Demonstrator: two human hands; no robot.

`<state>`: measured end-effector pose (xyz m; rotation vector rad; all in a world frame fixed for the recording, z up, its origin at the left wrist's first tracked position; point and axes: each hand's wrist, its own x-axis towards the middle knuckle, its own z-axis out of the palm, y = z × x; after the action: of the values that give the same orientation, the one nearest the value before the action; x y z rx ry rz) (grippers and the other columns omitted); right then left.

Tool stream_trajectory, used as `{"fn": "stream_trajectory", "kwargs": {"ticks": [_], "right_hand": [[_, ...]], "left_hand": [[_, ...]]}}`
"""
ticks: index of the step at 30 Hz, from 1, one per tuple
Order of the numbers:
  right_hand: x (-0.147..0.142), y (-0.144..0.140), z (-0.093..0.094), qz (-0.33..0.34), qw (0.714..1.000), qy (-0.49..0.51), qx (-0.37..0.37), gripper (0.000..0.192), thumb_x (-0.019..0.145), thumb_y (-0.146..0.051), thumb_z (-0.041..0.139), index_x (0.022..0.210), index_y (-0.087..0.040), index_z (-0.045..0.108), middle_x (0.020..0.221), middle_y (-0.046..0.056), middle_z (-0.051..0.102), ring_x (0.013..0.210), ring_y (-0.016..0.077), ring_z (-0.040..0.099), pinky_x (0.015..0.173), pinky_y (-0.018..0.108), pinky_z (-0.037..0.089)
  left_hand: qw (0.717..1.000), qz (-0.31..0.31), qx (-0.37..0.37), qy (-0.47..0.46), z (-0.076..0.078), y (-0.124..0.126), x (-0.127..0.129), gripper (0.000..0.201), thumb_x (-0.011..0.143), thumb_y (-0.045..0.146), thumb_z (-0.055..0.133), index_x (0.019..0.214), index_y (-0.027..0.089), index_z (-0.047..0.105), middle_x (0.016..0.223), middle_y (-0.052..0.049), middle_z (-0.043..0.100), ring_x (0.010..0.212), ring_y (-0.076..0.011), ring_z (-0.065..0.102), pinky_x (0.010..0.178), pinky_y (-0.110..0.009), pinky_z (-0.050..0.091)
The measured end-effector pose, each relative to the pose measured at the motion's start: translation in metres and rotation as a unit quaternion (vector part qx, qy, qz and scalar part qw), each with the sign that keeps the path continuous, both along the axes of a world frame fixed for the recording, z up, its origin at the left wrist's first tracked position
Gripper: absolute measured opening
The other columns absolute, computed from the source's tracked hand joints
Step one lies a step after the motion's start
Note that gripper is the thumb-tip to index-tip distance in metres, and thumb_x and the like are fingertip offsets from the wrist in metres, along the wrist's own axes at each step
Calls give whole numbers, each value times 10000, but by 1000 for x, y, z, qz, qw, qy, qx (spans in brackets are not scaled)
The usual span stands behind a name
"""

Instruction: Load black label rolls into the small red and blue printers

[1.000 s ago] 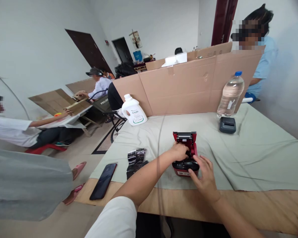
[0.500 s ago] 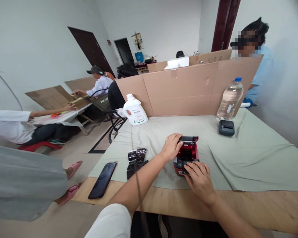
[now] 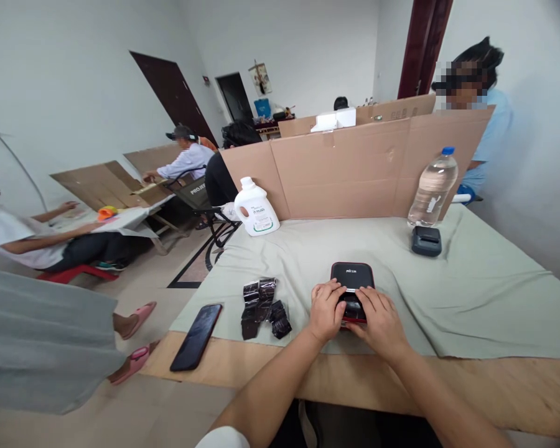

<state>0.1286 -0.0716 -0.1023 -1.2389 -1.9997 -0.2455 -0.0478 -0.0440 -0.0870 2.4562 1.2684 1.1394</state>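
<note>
I saw both hands, left hand (image 3: 325,309) and right hand (image 3: 378,317), fingers clamped on the red printer (image 3: 353,277); uneven pressing could jam its lid.

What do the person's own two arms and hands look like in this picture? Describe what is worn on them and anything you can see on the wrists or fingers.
Both forearms are bare, with no gloves on the left hand or the right hand. No watch, bracelet or ring shows on either. The only clothing in view is a bit of white sleeve at the bottom edge, on the left arm.
</note>
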Motion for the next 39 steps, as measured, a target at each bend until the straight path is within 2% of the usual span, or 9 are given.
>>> {"fn": "stream_trajectory", "kwargs": {"ticks": [8, 12, 16, 19, 23, 27, 29, 35, 39], "right_hand": [[1, 3, 10, -4, 1000, -6, -24, 577, 763, -615, 646, 1132, -173, 628, 1081, 150, 666, 989, 317, 582, 845, 449, 431], [17, 7, 7, 51, 993, 95, -47, 458, 859, -542, 561, 1148, -190, 611, 1103, 123, 643, 1016, 277, 573, 874, 436, 461], [27, 18, -21, -40, 965, 255, -44, 365, 971, -410, 376, 1144, -178, 599, 1098, 128, 637, 1042, 248, 578, 905, 450, 480], [24, 24, -51, -71, 952, 286, -83, 428, 987, -436, 325, 1124, -169, 630, 1059, 129, 683, 993, 244, 619, 870, 453, 510], [20, 22, -76, -50, 934, 328, -129, 467, 1003, -417, 288, 1211, -153, 613, 1146, 137, 687, 1072, 248, 633, 929, 471, 511], [22, 15, -84, -29, 920, 367, -138, 458, 1007, -392, 279, 1302, -176, 557, 1267, 128, 639, 1176, 258, 601, 986, 476, 500], [23, 12, -84, -22, 921, 362, -141, 444, 1002, -375, 303, 1327, -187, 542, 1293, 121, 627, 1196, 268, 592, 995, 463, 502], [18, 11, -78, 4, 928, 307, -211, 440, 960, -391, 426, 1361, -217, 481, 1297, 107, 628, 1017, 229, 693, 871, 391, 588], [15, 13, -79, -21, 934, 295, -203, 371, 933, -418, 469, 1247, -236, 545, 1174, 94, 696, 902, 210, 719, 751, 341, 621]], "left_hand": [[999, 10, -29, -15, -1, -1, 2, 370, 935, 312, 361, 1145, 179, 635, 1174, -128, 643, 1222, -262, 527, 1016, -474, 353], [989, 12, -59, -133, -13, -5, 0, 398, 960, 359, 340, 1226, 166, 564, 1304, -156, 545, 1294, -251, 455, 1082, -470, 332], [926, 66, -210, -308, -31, -7, 0, 572, 931, 551, 371, 1328, 158, 493, 1442, -172, 429, 1367, -274, 379, 1150, -475, 267], [872, 2, -337, -354, -38, -9, 1, 652, 912, 630, 349, 1344, 169, 511, 1426, -142, 486, 1381, -272, 377, 1179, -465, 232], [869, -27, -355, -345, -38, -16, 0, 736, 866, 668, 429, 1417, 180, 438, 1504, -122, 401, 1449, -273, 253, 1216, -448, 134], [874, -58, -338, -345, -34, -20, -1, 860, 763, 636, 616, 1471, 226, 350, 1585, -80, 247, 1478, -283, 161, 1225, -422, 126], [853, -53, -351, -382, -30, -16, -1, 868, 740, 593, 661, 1469, 243, 347, 1585, -68, 250, 1464, -287, 211, 1208, -415, 195], [676, 72, -478, -557, -13, 51, -26, 633, 807, 623, 478, 1263, 188, 533, 1197, -103, 671, 1091, -291, 634, 865, -418, 523], [672, 196, -395, -595, 4, 133, -81, 405, 843, 476, 498, 1074, 167, 621, 881, -57, 727, 799, -223, 685, 713, -332, 525]]}}
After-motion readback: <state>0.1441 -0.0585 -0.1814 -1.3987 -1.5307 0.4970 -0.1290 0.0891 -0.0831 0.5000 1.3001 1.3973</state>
